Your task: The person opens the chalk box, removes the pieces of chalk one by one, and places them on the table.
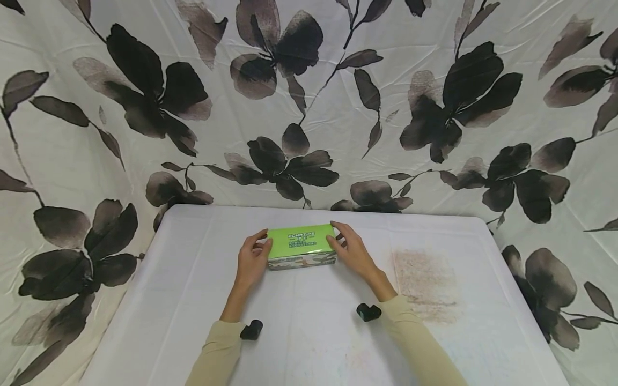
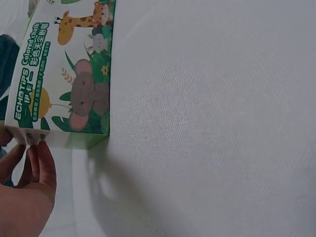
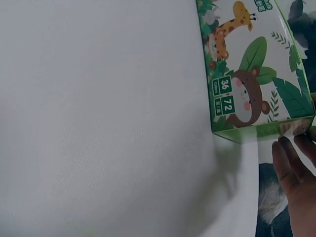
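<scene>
A box of colored chalk (image 1: 300,247) sits towards the back of the table, its bright green top printed with lettering. Cartoon animals cover its front side: an elephant and a giraffe show on the box (image 2: 84,74) in the left wrist view, a bear in the right wrist view. My left hand (image 1: 252,261) holds the left end, thumb near the top corner and fingertips against the end face. At the opposite end, my right hand (image 1: 356,254) grips the box with its thumb on the top edge and fingers at the far corner. The contents are hidden.
White cloth covers the table (image 1: 309,343). A brownish smudge (image 1: 427,284) marks it on the right. Behind stands a floral curtain (image 1: 357,118). Small black devices sit at the left wrist (image 1: 251,329) and the right wrist (image 1: 369,312).
</scene>
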The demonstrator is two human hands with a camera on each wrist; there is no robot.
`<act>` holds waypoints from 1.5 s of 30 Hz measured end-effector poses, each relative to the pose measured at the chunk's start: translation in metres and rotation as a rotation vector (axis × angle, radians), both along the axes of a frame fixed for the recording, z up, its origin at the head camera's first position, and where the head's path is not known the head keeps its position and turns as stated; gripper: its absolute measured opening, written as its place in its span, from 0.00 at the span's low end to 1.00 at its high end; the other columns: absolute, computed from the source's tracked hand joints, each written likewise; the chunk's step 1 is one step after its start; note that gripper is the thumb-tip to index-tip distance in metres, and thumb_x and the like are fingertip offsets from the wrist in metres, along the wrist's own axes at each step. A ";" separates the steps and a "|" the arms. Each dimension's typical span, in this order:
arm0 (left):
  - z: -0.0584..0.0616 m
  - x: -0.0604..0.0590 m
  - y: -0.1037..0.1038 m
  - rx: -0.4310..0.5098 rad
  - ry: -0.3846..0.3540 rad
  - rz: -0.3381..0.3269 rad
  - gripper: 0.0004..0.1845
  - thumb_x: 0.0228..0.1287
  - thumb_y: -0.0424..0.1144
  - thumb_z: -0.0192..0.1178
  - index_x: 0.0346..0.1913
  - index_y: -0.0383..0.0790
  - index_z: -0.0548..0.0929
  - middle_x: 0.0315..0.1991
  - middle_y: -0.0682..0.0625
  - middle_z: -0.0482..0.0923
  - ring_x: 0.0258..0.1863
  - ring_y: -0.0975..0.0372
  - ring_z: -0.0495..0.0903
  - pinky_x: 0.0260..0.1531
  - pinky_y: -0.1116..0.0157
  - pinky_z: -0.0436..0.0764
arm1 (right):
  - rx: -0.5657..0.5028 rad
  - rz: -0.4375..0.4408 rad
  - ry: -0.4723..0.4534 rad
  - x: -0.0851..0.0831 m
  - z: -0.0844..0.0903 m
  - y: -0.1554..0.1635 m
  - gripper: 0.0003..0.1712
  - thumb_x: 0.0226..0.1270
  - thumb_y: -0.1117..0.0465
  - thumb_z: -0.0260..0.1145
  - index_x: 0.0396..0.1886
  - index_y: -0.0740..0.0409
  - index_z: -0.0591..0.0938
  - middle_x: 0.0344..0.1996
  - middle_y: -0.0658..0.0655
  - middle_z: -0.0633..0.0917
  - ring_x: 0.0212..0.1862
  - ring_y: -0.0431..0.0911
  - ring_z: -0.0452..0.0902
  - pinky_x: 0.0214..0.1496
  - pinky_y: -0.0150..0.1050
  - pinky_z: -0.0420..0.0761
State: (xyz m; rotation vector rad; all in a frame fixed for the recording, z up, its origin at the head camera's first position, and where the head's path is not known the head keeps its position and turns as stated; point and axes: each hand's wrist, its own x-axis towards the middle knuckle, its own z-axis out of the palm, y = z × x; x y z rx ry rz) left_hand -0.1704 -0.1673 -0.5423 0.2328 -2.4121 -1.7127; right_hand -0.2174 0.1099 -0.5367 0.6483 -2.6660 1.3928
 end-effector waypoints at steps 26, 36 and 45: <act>-0.003 0.015 0.023 0.088 -0.018 -0.079 0.23 0.76 0.39 0.62 0.69 0.38 0.77 0.63 0.42 0.74 0.50 0.55 0.77 0.40 0.75 0.78 | -0.148 -0.080 -0.099 0.028 -0.007 0.034 0.30 0.72 0.59 0.71 0.69 0.64 0.76 0.61 0.63 0.80 0.52 0.54 0.81 0.55 0.43 0.85; -0.004 0.023 0.029 0.095 -0.024 -0.074 0.21 0.76 0.38 0.62 0.68 0.40 0.78 0.62 0.44 0.75 0.49 0.57 0.77 0.40 0.74 0.78 | -0.177 -0.102 -0.087 0.043 -0.013 0.039 0.31 0.71 0.57 0.72 0.69 0.64 0.77 0.61 0.61 0.80 0.51 0.51 0.80 0.54 0.40 0.85; -0.006 0.030 0.036 0.072 -0.013 -0.093 0.22 0.76 0.38 0.61 0.69 0.37 0.77 0.62 0.43 0.75 0.50 0.57 0.76 0.45 0.73 0.79 | -0.191 -0.126 -0.086 0.055 -0.014 0.045 0.29 0.71 0.57 0.72 0.68 0.61 0.78 0.60 0.60 0.81 0.51 0.50 0.80 0.55 0.40 0.84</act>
